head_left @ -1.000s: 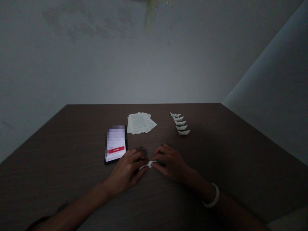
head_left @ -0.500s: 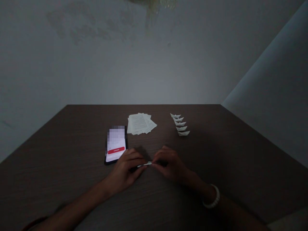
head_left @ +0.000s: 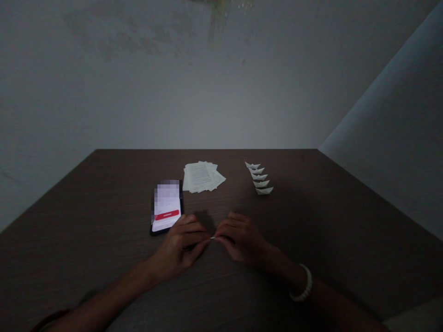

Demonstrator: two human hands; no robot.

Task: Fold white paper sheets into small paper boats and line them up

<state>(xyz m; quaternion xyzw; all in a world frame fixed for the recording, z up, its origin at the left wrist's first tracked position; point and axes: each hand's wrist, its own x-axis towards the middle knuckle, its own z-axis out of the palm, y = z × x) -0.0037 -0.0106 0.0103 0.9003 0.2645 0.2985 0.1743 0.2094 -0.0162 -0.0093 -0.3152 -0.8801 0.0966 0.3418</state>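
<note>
My left hand (head_left: 180, 246) and my right hand (head_left: 238, 237) meet fingertip to fingertip on the dark wooden table (head_left: 86, 221). Between them they pinch a small folded piece of white paper (head_left: 212, 238), of which only a sliver shows. Both hands have their fingers curled closed around it. A white bead bracelet (head_left: 302, 289) sits on my right wrist.
A lit phone (head_left: 166, 207) lies just left of my left hand. Behind it is a loose stack of printed paper sheets (head_left: 202, 176). A row of several small folded paper boats (head_left: 260, 178) stands at the back right. Grey walls enclose the table's far and right sides.
My hands have drawn closer together over the folded paper, which showed as a wider white strip before and is now almost hidden between the fingertips.
</note>
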